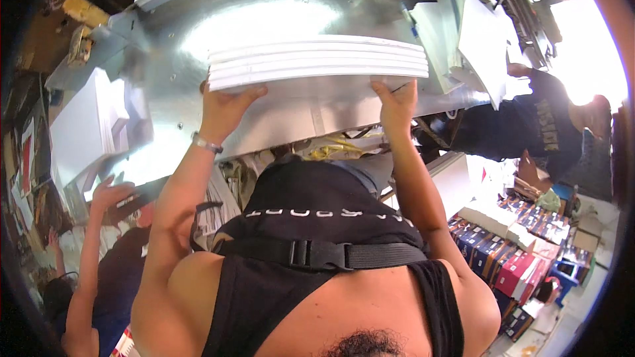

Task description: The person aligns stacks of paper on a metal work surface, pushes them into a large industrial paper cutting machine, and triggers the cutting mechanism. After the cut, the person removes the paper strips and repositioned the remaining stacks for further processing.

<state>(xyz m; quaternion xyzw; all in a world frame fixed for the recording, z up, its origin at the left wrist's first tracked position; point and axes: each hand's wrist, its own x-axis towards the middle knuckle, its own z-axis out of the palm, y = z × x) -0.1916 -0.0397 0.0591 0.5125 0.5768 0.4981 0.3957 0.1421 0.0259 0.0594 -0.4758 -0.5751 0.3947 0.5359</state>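
A thick stack of white paper sheets lies on a shiny metal table in front of me. My left hand grips the stack's near left corner, fingers curled under its edge. My right hand holds the near right corner the same way. Both arms reach forward from the lower edge, and a bracelet sits on my left wrist. My black top and a chest strap with a buckle fill the lower middle.
Another white paper pile sits at the left of the table, and more sheets lie at the right. A person in dark clothes stands at the right; another person's arm reaches in at lower left. Coloured boxes are stacked lower right.
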